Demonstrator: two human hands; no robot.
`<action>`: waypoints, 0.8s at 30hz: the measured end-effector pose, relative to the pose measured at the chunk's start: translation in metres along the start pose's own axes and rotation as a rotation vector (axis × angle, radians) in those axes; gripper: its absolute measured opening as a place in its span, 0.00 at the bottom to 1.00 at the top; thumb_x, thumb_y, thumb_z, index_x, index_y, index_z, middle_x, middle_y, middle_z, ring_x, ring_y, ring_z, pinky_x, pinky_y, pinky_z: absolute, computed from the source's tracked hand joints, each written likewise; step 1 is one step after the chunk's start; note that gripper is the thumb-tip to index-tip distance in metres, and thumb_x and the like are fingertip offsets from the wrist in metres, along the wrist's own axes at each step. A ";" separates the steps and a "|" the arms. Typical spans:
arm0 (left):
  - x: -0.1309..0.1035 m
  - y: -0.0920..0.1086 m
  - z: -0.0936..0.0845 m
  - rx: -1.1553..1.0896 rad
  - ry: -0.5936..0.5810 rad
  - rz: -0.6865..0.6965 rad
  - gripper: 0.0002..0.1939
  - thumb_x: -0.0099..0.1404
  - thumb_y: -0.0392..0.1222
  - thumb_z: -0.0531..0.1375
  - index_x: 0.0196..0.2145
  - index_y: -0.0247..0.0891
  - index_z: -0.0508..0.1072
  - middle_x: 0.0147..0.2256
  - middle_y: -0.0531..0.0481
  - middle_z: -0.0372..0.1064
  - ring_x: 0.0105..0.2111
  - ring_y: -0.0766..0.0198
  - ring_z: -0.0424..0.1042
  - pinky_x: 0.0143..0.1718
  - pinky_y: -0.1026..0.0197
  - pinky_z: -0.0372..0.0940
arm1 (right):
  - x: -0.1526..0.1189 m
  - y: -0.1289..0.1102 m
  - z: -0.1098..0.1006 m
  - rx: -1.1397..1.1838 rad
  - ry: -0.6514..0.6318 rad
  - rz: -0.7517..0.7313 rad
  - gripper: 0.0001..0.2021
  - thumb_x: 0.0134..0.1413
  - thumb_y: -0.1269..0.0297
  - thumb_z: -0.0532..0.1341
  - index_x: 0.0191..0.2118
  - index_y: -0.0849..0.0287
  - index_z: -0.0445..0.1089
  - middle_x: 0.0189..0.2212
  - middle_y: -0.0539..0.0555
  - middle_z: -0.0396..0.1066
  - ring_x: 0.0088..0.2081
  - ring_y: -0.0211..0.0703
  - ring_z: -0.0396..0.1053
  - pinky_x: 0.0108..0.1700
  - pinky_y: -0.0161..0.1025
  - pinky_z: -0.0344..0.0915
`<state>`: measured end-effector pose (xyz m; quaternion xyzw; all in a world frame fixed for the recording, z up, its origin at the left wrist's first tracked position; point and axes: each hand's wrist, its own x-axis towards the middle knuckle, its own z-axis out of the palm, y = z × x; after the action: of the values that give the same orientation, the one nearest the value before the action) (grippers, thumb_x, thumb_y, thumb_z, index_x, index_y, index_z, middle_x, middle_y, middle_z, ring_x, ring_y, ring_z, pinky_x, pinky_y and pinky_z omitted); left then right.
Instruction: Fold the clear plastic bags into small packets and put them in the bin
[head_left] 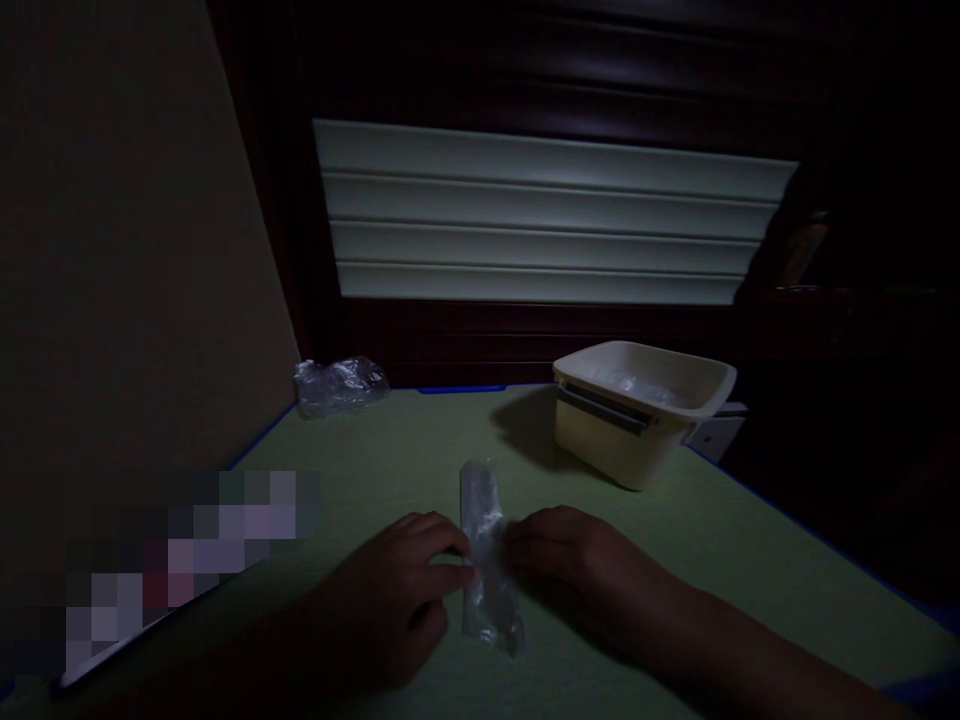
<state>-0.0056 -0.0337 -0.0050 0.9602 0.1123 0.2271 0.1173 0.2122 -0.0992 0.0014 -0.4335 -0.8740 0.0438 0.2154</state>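
Observation:
A clear plastic bag (489, 560), folded into a narrow upright strip, lies on the green tabletop (420, 440) between my two hands. At its left edge, my left hand (397, 595) has its fingers curled, with the fingertips closed on the plastic. My right hand (566, 550) is at the opposite edge, palm down, fingers pressed together against the bag. Those right fingertips are dark and slightly blurred. The bag's upper end and its crinkled lower end both show beyond my fingers.
A cream plastic bin (600, 440) with a grey handle stands at the back right, with clear plastic inside. Another crumpled clear bag (341, 385) lies at the back left corner. A pixelated flat object (180, 570) rests along the left edge. Behind is a louvred panel (540, 220).

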 end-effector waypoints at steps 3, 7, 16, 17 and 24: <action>0.000 0.001 0.000 -0.024 0.015 0.000 0.23 0.49 0.23 0.50 0.40 0.37 0.72 0.41 0.45 0.67 0.42 0.57 0.65 0.43 0.55 0.62 | 0.001 -0.001 0.002 -0.033 -0.037 0.009 0.08 0.58 0.72 0.56 0.39 0.57 0.72 0.36 0.54 0.73 0.38 0.41 0.69 0.40 0.36 0.62; 0.001 0.000 0.002 -0.046 0.082 -0.016 0.18 0.54 0.25 0.51 0.39 0.35 0.73 0.38 0.44 0.68 0.40 0.58 0.66 0.43 0.55 0.63 | 0.003 -0.002 0.006 -0.064 -0.033 0.047 0.08 0.57 0.75 0.56 0.37 0.59 0.71 0.33 0.54 0.72 0.35 0.42 0.67 0.38 0.36 0.61; 0.004 -0.016 0.010 -0.071 0.093 -0.105 0.10 0.57 0.28 0.55 0.33 0.37 0.74 0.34 0.48 0.68 0.36 0.62 0.66 0.37 0.62 0.61 | 0.005 -0.008 0.009 0.209 0.099 0.249 0.09 0.53 0.78 0.51 0.33 0.64 0.68 0.29 0.57 0.69 0.32 0.42 0.65 0.36 0.37 0.62; 0.004 -0.018 0.010 -0.065 0.091 -0.106 0.10 0.57 0.28 0.56 0.33 0.37 0.74 0.33 0.49 0.67 0.36 0.62 0.66 0.37 0.62 0.61 | 0.005 -0.009 0.009 0.223 0.101 0.260 0.09 0.50 0.79 0.52 0.33 0.64 0.68 0.30 0.57 0.69 0.32 0.42 0.65 0.36 0.38 0.61; 0.006 -0.017 0.011 -0.027 0.080 -0.123 0.06 0.60 0.30 0.57 0.31 0.37 0.74 0.32 0.50 0.65 0.35 0.62 0.65 0.37 0.62 0.59 | 0.005 -0.010 0.009 0.231 0.077 0.230 0.10 0.46 0.75 0.60 0.37 0.61 0.69 0.33 0.55 0.69 0.37 0.44 0.64 0.39 0.39 0.59</action>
<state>0.0017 -0.0179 -0.0173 0.9400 0.1724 0.2594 0.1395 0.1984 -0.1010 -0.0024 -0.5045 -0.7988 0.1515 0.2906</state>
